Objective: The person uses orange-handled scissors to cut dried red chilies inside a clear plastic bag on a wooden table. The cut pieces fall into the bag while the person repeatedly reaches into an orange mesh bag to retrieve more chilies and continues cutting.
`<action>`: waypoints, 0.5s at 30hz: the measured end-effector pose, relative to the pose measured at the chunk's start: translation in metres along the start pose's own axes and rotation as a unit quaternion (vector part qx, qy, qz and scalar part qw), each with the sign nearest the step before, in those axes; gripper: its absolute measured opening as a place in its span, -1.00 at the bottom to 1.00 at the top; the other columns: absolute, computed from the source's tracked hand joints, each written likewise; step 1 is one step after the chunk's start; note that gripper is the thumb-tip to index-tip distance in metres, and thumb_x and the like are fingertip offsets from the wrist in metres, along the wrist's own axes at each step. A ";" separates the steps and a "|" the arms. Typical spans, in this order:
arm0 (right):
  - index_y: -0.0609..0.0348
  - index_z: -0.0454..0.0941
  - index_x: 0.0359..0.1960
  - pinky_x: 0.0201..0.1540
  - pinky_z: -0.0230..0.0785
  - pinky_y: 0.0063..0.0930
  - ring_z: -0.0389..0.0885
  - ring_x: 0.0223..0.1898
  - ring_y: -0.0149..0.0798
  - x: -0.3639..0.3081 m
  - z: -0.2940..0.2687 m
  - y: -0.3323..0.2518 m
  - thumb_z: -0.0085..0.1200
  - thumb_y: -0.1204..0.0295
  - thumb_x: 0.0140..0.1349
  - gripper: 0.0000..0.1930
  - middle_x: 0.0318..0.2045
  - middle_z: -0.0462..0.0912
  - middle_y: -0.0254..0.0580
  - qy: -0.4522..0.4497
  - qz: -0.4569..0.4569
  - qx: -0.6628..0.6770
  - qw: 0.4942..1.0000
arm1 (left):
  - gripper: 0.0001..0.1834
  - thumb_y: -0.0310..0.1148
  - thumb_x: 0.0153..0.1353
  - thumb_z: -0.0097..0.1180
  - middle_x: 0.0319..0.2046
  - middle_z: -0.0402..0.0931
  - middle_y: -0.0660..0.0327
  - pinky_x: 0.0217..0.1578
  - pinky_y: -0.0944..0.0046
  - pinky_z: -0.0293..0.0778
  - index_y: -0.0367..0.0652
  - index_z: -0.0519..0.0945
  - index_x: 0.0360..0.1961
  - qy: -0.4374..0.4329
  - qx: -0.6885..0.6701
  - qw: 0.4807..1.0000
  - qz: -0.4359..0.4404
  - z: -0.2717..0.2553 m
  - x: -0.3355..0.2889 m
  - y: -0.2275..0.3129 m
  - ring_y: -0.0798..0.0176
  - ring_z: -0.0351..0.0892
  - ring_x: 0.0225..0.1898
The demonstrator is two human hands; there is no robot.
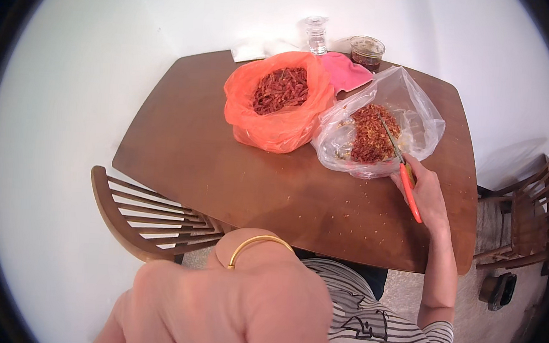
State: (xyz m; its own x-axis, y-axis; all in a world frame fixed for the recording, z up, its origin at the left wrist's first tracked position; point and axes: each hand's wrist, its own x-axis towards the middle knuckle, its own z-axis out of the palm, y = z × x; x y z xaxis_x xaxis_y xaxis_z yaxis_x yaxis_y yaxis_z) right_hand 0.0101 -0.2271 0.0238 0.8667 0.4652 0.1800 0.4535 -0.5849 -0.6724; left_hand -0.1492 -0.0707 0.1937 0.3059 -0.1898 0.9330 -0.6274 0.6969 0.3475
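Observation:
My right hand (425, 192) grips a pair of scissors (409, 192) with orange-red handles, at the near right edge of a clear plastic bag (423, 118). The scissor blades point up and left over chopped dried red chilies and seeds (372, 136) in that bag. To its left stands an orange-red plastic bag (277, 134), open at the top and full of whole dried red chilies (282, 90). My left hand (235, 307) is raised very close to the camera, its knuckles bent and a gold ring on one finger. Its fingertips are hidden, so anything within it cannot be seen.
Behind the bags on the brown wooden table (182, 134) are a pink cloth (346, 73), a clear glass (317, 36), a round container of dark contents (366, 51) and white paper (247, 53). Wooden chairs stand at the near left (127, 219) and right (526, 212). Small crumbs dot the tabletop.

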 end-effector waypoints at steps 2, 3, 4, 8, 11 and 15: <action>0.22 0.48 0.12 -0.09 0.43 -0.12 0.59 -0.13 0.23 0.000 0.000 0.000 0.24 0.30 0.17 -0.51 -0.29 0.61 0.29 0.000 -0.004 0.001 1.000 | -0.82 -0.31 0.40 -0.10 -0.56 0.40 0.30 -0.27 0.31 0.41 -0.19 0.47 -0.19 0.001 -0.006 1.000 0.002 0.003 0.001 -0.001 0.37 0.38 -0.54; 0.22 0.47 0.12 -0.10 0.43 -0.13 0.59 -0.13 0.23 0.000 0.000 0.000 0.25 0.30 0.17 -0.51 -0.29 0.61 0.29 0.000 -0.008 0.002 1.000 | -0.82 -0.31 0.40 -0.09 -0.56 0.40 0.30 -0.26 0.30 0.41 -0.19 0.47 -0.19 0.002 -0.007 1.000 0.001 0.003 0.000 -0.001 0.37 0.39 -0.53; 0.22 0.47 0.12 -0.11 0.43 -0.13 0.59 -0.13 0.23 0.000 0.000 0.001 0.25 0.30 0.17 -0.51 -0.29 0.61 0.29 0.001 -0.011 0.003 1.000 | -0.82 -0.31 0.40 -0.09 -0.55 0.40 0.30 -0.24 0.30 0.40 -0.19 0.47 -0.19 0.002 -0.009 1.000 0.003 0.004 0.001 -0.002 0.37 0.39 -0.51; 0.21 0.47 0.13 -0.11 0.43 -0.16 0.60 -0.14 0.22 0.000 0.001 0.001 0.25 0.32 0.17 -0.51 -0.28 0.61 0.30 -0.005 0.000 0.006 1.000 | -0.81 -0.29 0.38 -0.07 -0.53 0.41 0.30 -0.18 0.27 0.38 -0.18 0.48 -0.19 0.006 -0.009 1.000 0.005 0.006 0.001 -0.001 0.37 0.39 -0.47; 0.21 0.46 0.14 -0.12 0.43 -0.18 0.62 -0.15 0.19 0.000 -0.001 -0.006 0.24 0.33 0.18 -0.50 -0.27 0.61 0.28 -0.014 0.025 0.017 0.999 | -0.81 -0.28 0.37 -0.06 -0.51 0.42 0.30 -0.13 0.26 0.36 -0.18 0.49 -0.19 0.006 -0.005 1.000 0.007 0.007 0.001 0.003 0.37 0.40 -0.44; 0.21 0.45 0.16 -0.13 0.43 -0.21 0.64 -0.18 0.16 -0.001 -0.003 -0.008 0.25 0.36 0.17 -0.49 -0.29 0.62 0.26 -0.021 0.035 0.018 0.999 | -0.80 -0.26 0.36 -0.04 -0.49 0.43 0.30 -0.07 0.23 0.34 -0.17 0.50 -0.19 0.012 0.006 1.000 0.012 0.008 0.000 0.010 0.37 0.41 -0.39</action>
State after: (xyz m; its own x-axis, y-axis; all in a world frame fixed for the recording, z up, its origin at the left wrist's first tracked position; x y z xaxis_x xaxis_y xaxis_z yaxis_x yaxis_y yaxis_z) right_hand 0.0062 -0.2251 0.0307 0.8864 0.4517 0.1013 0.3833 -0.5935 -0.7076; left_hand -0.1610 -0.0694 0.1984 0.3072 -0.1555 0.9388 -0.6438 0.6925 0.3254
